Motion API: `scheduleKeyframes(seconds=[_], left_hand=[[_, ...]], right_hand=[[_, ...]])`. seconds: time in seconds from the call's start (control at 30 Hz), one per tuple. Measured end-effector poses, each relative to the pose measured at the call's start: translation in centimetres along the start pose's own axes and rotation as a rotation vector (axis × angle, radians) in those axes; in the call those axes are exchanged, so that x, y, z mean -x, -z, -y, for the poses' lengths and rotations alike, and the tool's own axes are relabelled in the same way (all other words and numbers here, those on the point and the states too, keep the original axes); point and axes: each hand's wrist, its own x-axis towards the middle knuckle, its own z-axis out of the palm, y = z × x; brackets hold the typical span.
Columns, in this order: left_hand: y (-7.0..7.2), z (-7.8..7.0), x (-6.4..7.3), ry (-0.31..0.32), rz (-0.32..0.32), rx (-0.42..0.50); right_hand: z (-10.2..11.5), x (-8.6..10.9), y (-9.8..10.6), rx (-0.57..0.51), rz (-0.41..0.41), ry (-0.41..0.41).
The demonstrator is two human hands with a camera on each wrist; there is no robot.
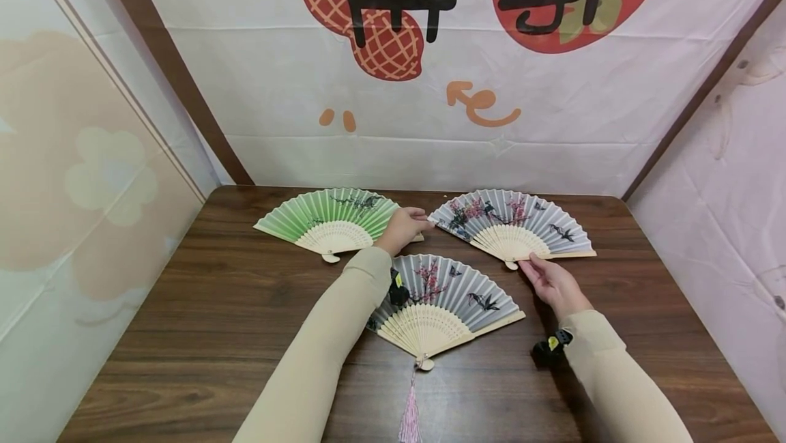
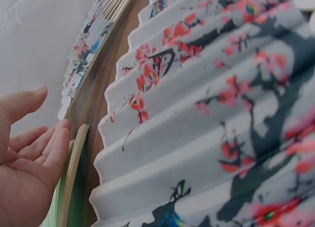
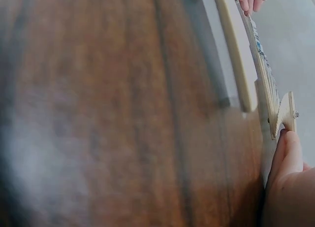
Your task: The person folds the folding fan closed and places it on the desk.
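Observation:
Three folding hand fans lie spread on the table: a green fan (image 1: 334, 221) at the back left, a grey floral fan (image 1: 512, 224) at the back right, and another grey floral fan (image 1: 439, 299) with a pink tassel in front. My left hand (image 1: 402, 228) reaches over the green fan's right end. Its fingertips are at the left tip of the back-right fan; in the left wrist view thumb and fingers (image 2: 37, 148) stand apart. My right hand (image 1: 552, 286) pinches the back-right fan near its pivot. The right wrist view shows those fingers (image 3: 290, 155) at the fan's base.
The brown wooden table (image 1: 245, 340) reaches back to a white printed cloth wall (image 1: 552, 102). Similar cloth panels stand on the left and right. The tassel (image 1: 410, 412) hangs toward the table's front.

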Motion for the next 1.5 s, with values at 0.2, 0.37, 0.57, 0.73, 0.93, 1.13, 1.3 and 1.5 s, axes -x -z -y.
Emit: scheduleKeyframes(seconds=[0.2, 0.37, 0.57, 0.73, 0.93, 1.13, 1.3, 1.5], left_hand=[[-0.2, -0.2, 0.4, -0.017, -0.083, 0.094], [-0.5, -0.7, 0.8, -0.005, -0.113, 0.227], [-0.7, -1.1, 1.1, 0.004, -0.142, 0.398], [-0.3, -2.0, 1.7, 0.026, -0.127, 0.465], [-0.3, -2.4, 2.0, 0.042, -0.131, 0.537], [-0.7, -1.7, 1.6, 0.017, -0.193, 0.572], [-0.7, -1.8, 1.7, 0.036, -0.221, 0.627], [-0.8, -1.9, 2.1, 0.058, -0.23, 0.682]], right_hand=[[-0.3, 0.3, 0.1, -0.01, -0.004, 0.017], [-0.6, 0.7, 0.2, -0.04, 0.008, 0.037], [-1.0, 1.5, 0.1, -0.059, 0.041, 0.059], [-1.2, 2.2, 0.0, -0.053, 0.054, 0.076], [-1.5, 2.9, -0.2, -0.028, 0.082, 0.094], [-1.7, 3.1, -0.3, -0.007, 0.129, 0.109], [-2.0, 3.3, -0.5, 0.004, 0.156, 0.124], [-2.5, 3.5, -0.9, 0.017, 0.133, 0.151]])
